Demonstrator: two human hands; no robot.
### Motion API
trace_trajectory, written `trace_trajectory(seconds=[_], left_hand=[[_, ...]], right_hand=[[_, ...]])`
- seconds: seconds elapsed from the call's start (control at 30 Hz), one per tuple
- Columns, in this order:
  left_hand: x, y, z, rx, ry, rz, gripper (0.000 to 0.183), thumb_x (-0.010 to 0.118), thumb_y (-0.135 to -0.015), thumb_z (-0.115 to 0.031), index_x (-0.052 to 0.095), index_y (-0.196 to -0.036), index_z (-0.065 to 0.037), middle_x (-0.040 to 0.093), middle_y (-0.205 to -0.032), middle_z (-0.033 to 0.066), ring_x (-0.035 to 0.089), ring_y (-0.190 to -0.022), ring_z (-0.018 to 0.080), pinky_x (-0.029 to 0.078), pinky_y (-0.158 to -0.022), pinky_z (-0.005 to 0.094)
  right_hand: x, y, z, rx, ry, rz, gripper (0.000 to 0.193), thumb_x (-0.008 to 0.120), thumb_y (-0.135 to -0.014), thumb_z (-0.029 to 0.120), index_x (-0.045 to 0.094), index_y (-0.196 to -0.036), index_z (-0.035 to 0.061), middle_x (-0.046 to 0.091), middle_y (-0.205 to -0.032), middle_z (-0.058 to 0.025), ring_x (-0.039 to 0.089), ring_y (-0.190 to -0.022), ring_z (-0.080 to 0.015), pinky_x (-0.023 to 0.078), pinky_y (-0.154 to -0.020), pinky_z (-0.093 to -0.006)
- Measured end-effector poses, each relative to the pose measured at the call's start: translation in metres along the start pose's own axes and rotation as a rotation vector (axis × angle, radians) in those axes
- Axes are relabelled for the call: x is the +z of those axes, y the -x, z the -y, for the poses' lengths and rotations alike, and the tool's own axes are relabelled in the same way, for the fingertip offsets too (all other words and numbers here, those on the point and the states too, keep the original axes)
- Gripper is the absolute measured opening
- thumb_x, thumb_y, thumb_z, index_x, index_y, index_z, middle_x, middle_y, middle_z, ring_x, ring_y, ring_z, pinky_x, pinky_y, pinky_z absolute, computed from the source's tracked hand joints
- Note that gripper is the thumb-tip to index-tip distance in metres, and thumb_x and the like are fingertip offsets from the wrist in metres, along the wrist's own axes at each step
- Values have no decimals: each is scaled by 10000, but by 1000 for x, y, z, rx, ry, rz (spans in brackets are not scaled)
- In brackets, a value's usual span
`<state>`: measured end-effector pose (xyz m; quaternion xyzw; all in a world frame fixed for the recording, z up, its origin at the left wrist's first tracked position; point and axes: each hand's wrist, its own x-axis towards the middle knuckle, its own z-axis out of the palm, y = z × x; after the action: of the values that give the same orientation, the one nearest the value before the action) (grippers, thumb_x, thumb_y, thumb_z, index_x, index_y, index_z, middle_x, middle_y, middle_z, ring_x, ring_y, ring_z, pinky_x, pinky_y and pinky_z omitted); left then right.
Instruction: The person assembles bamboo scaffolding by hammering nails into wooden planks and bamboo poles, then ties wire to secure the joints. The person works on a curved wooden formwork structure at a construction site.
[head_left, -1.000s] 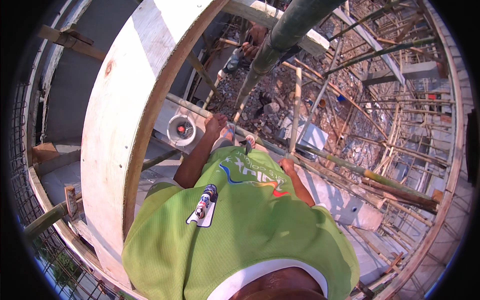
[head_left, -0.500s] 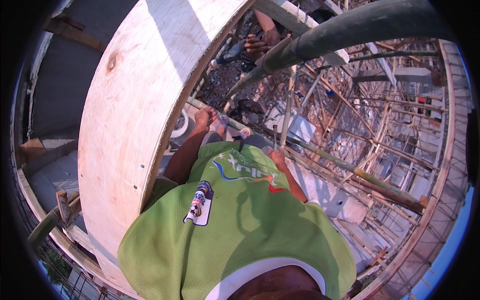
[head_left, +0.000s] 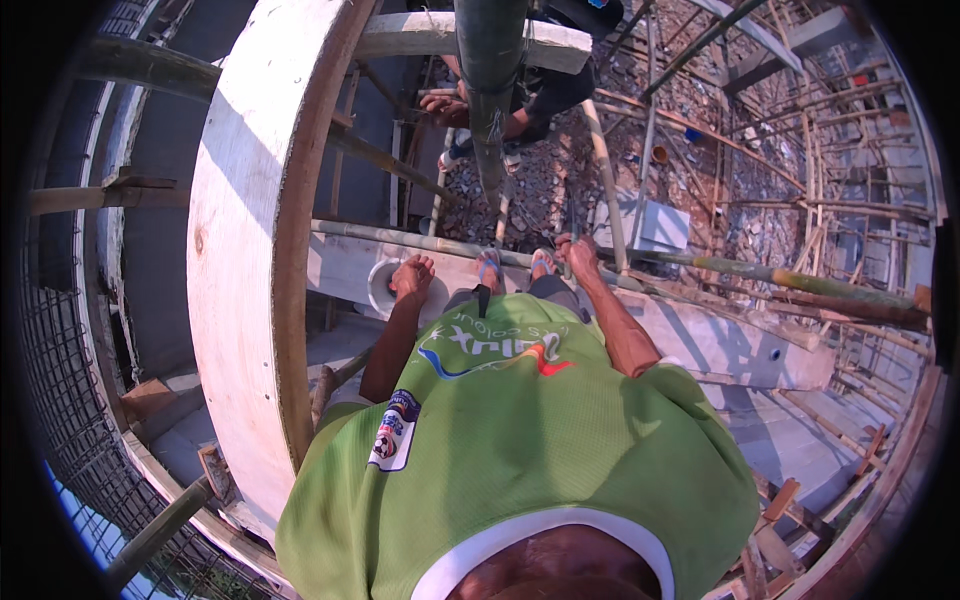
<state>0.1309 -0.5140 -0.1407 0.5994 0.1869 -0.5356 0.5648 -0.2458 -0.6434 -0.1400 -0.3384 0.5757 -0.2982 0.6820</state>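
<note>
My left hand (head_left: 411, 276) is held low, its fingers loosely bent and slightly apart, with nothing visible in them. It overlaps the rim of a white round bucket (head_left: 379, 290) that stands on a pale ledge (head_left: 335, 262). My right hand (head_left: 578, 256) is closed around a slim dark tool (head_left: 573, 212), which points away from me; its kind is hard to make out. Both hands are beside my feet, which are in flip-flops on the ledge. On my left rises a curved plywood panel (head_left: 240, 320), apart from my left hand.
A thick bamboo pole (head_left: 490, 80) stands ahead, crossed by a whitish timber (head_left: 415, 36). Behind it a co-worker's hand (head_left: 445, 108) shows. Beyond the ledge the ground drops to rubble (head_left: 560, 150). Bamboo scaffolding (head_left: 780, 275) extends right; rebar mesh (head_left: 60, 350) lies far left.
My view has swung, so the bamboo pole now stands nearly upright ahead and the panel sits farther from my left arm. The bucket shows more fully. My right hand still grips the tool.
</note>
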Motion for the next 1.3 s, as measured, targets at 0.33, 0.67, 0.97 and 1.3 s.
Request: trace_trajectory(seconds=[0.33, 0.67, 0.97, 1.3], left_hand=[[-34, 42, 16, -60, -618, 65, 7, 548, -940, -118, 555, -937, -119, 628, -811, 14, 670, -757, 172, 503, -602, 274], [-86, 40, 51, -127, -455, 322, 197, 476, -865, -300, 575, -978, -174, 610, -967, 79, 600, -859, 279, 452, -628, 377], [-91, 1, 53, -138, -377, 614, 266, 509, -824, -367, 570, -949, -141, 517, -835, 44, 496, -716, 231, 384, -548, 334], [-86, 29, 78, 58, -1184, 416, 227, 604, -868, -168, 634, -1077, -87, 646, -885, 55, 627, -717, 152, 500, -598, 317]], right_hand=[[66, -68, 116, -253, 105, -96, 168, 591, -696, 105, 690, -804, 23, 653, -662, -102, 632, -627, -197, 478, -587, -344], [73, -96, 94, -291, -125, 92, 80, 545, -734, -6, 593, -798, -10, 571, -628, -59, 569, -539, -162, 489, -521, -322], [56, -148, 59, -240, 233, -49, 238, 644, -839, 272, 628, -757, 49, 653, -674, -93, 645, -658, -217, 473, -599, -336], [61, -86, 113, -104, 229, -7, 122, 568, -780, 99, 650, -785, 8, 614, -646, -84, 619, -636, -206, 462, -609, -359]])
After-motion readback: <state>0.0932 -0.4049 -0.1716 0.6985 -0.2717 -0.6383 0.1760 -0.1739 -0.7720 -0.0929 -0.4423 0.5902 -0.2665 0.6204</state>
